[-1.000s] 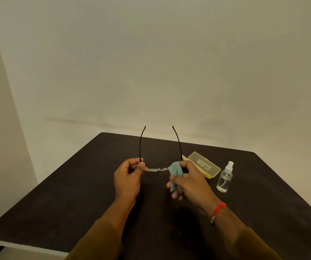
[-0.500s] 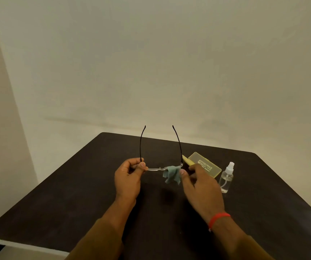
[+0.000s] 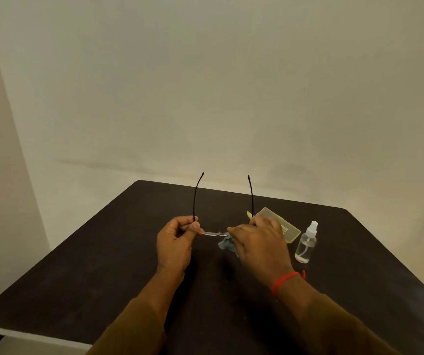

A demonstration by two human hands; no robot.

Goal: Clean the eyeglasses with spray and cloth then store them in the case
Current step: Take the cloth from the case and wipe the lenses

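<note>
**Eyeglasses (image 3: 213, 233) aloft, cloth (image 3: 225, 244) at the right lens**

Holds the eyeglasses in the air above the dark table (image 3: 98, 265), near its middle, with both temple arms unfolded and pointing up and away. Pinches the frame's left corner between thumb and curled forefinger of the left hand (image 3: 176, 239). Covers the right lens with the right hand (image 3: 259, 242), back up, fingers bent close together over the lens and the blue-grey cloth. Seems to pinch cloth and lens together, though hidden from this side by the hand itself. Shows a bunch of cloth hanging below the thumb. Wears a red thread (image 3: 284, 279) on the right wrist and brown sleeves (image 3: 134, 329) on both arms. Behind the right hand, flat on the table: a yellow case (image 3: 289, 230), partly hidden by the knuckles. Just beside it, to the right, upright: a clear spray bottle (image 3: 306, 244) with a white top.
</note>
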